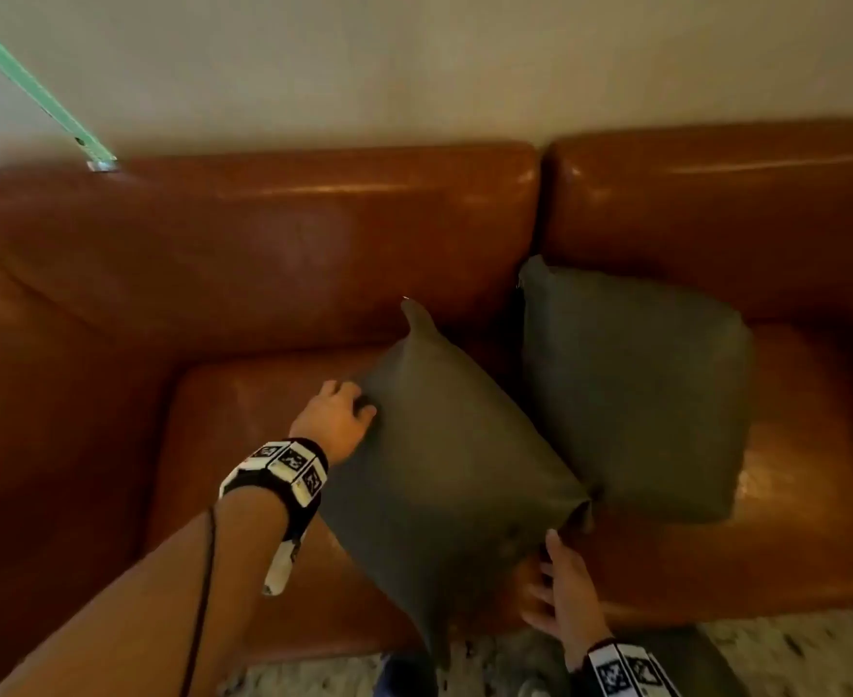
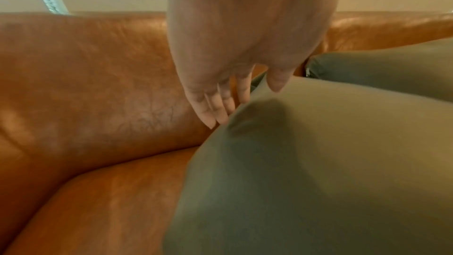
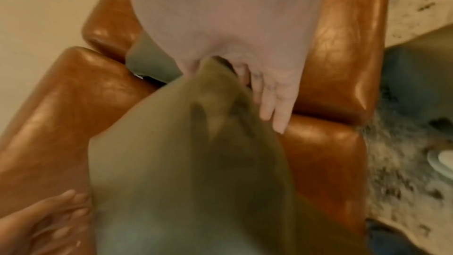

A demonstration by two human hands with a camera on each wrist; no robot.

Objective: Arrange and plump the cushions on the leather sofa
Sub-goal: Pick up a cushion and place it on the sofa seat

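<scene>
Two olive-green cushions lie on the brown leather sofa [image 1: 263,244]. The near cushion [image 1: 444,460] stands tilted on one corner over the left seat. My left hand [image 1: 344,410] presses its upper left edge, fingers [image 2: 215,111] straight along the side and thumb on the front face [image 2: 306,162]. My right hand [image 1: 560,591] sits at the lower right edge. That corner [image 3: 210,77] lies in the fork between thumb and straight fingers [image 3: 272,111]. The second cushion [image 1: 635,394] leans against the backrest at the seam, just right of the first.
The sofa arm [image 1: 37,394] rises at the left, with bare seat leather [image 1: 243,410] beside my left hand. A speckled pale rug [image 1: 791,646] lies in front of the sofa. A green glass strip [image 1: 37,88] slants down to the backrest at upper left.
</scene>
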